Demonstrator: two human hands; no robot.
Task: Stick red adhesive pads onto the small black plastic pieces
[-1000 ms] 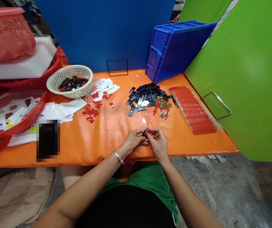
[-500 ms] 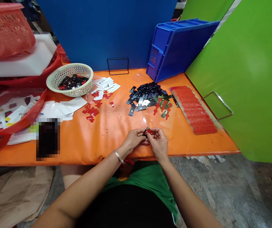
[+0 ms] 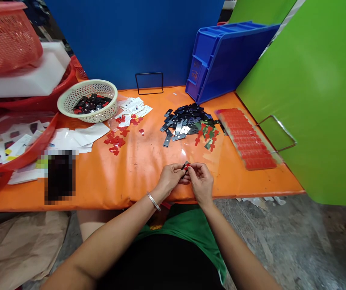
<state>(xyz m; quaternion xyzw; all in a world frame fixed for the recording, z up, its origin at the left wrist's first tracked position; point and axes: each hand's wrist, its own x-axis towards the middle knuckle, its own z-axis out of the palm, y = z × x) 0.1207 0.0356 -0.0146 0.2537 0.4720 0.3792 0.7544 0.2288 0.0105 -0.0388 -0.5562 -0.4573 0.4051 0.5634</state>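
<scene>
Bench: orange vinyl-covered table (image 3: 136, 169), slightly glossy, scuffed, soft rolled front edge. Backdrop of smooth blue board; matte green panel to the right of the hands.

Left hand (image 3: 169, 179): fingers curled in, thumb and forefinger pinched on a small black part (image 3: 185, 165) carrying a red tab. Thin metal bangle (image 3: 153, 200) on that wrist. Right hand (image 3: 201, 180): likewise curled, fingertips closed on the red end of the same piece. Both hands meet just above the table's front edge, touching each other; the part sits between the two sets of fingertips. Finer shape of the part too small to tell.

Straight beyond the hands: loose pile of flat black and silvery rectangular plates (image 3: 185, 121), with small red cross-shaped stickers (image 3: 206, 137) along its near right side. Beyond and to the right: long sheet of red stickers in rows (image 3: 245, 139), next to a bent wire frame. Further back right: rigid blue plastic bin (image 3: 224, 56) tipped on its side.

Beyond and to the left: scattered red backing scraps (image 3: 117, 141), white paper slips, and a round cream perforated basket (image 3: 88, 100) holding black and red parts. Far left: red mesh baskets and a white foam slab (image 3: 24, 76).
</scene>
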